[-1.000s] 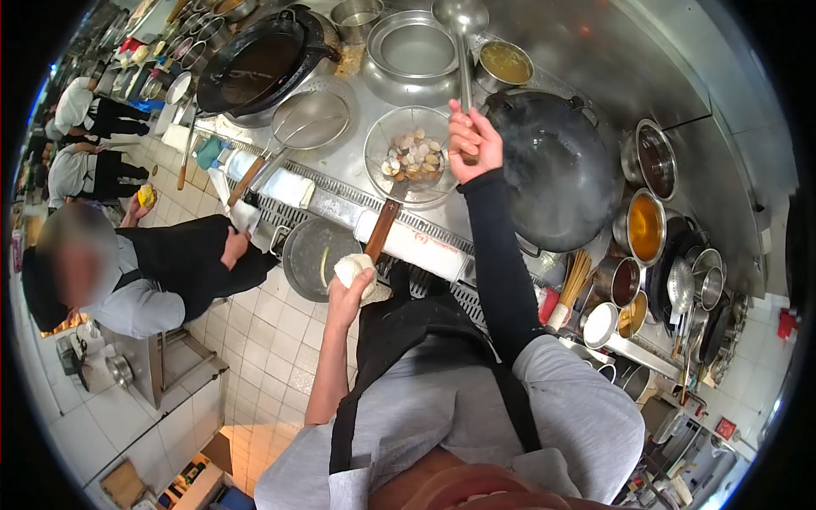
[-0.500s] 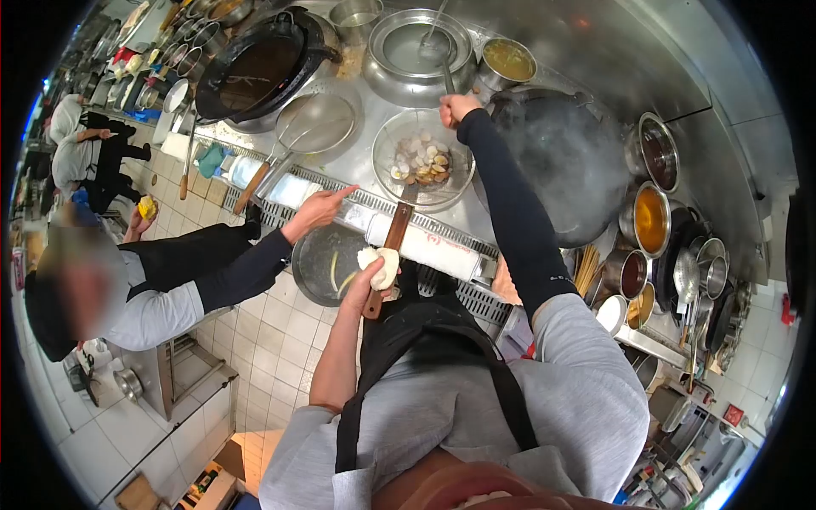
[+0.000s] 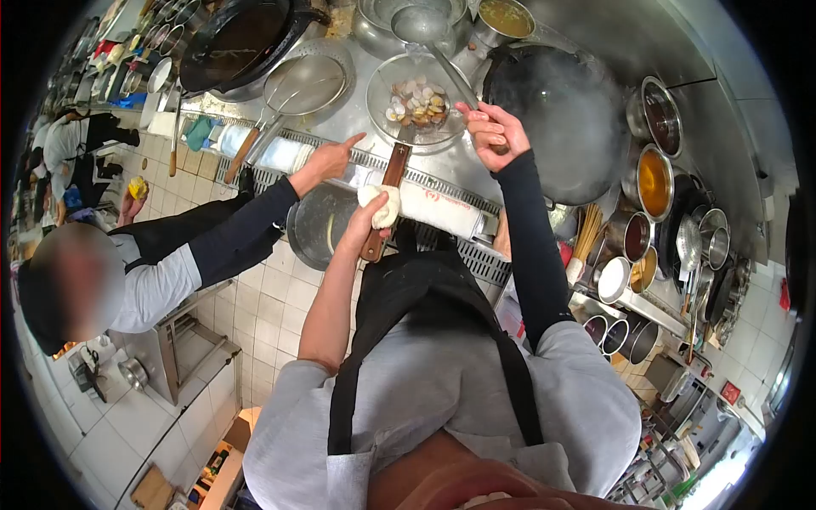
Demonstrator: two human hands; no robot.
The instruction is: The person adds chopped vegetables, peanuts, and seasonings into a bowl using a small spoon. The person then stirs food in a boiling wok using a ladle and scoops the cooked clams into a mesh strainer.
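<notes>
My left hand [image 3: 364, 223] is closed around the wooden handle [image 3: 396, 163] of a round mesh strainer, with a bunched white cloth [image 3: 387, 206] in its grip. Clams [image 3: 418, 102] lie inside the strainer [image 3: 371, 95], which rests over the steel counter. In my right hand [image 3: 500, 136] is the long handle of a ladle [image 3: 453, 70], fingers wrapped round it. The ladle's bowl is tilted at the near rim of a steel pot [image 3: 371, 30], just beyond the clams, and clear liquid seems to run from it.
A steaming black wok [image 3: 552, 174] stands right of the strainer. Sauce bowls [image 3: 654, 194] line the right side. Another mesh strainer [image 3: 304, 83] and a dark wok [image 3: 242, 47] are at left. A co-worker's pointing hand [image 3: 327, 161] reaches in beside my left hand.
The ladle has come out of the steel pot and back towards the clams. My right hand has drawn nearer to me. The co-worker's hand still points, and the whole view has shifted.
</notes>
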